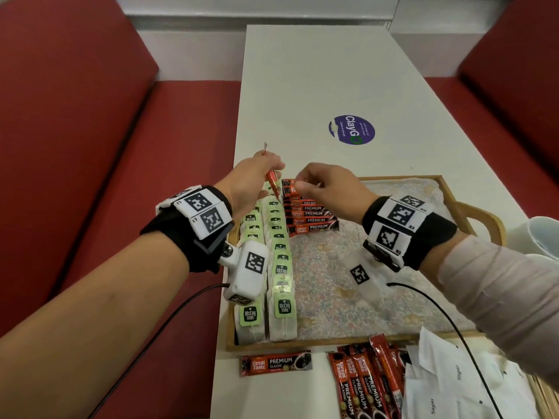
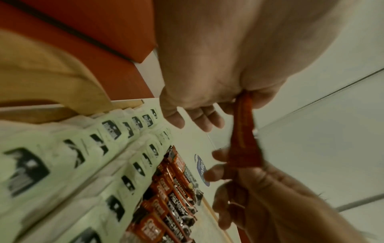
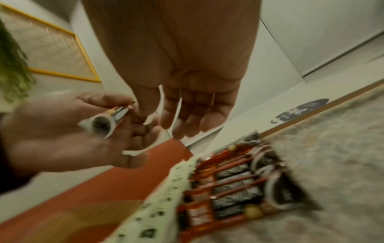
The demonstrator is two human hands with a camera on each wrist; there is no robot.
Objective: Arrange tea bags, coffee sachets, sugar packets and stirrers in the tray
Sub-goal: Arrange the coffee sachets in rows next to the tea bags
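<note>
Red sachet (image 1: 273,180) — left hand (image 1: 252,179) pinches.

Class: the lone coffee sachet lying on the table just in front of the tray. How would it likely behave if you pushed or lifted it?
The coffee sachet lies flat on the table, so it would probably slide, not roll. It looks thin, so likely light. Its glossy wrapper may be slippery to pinch.

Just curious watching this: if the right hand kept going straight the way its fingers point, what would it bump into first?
Probably the red coffee sachet pinched in the left hand; the right hand points leftward at it, though depth is unclear.
</note>
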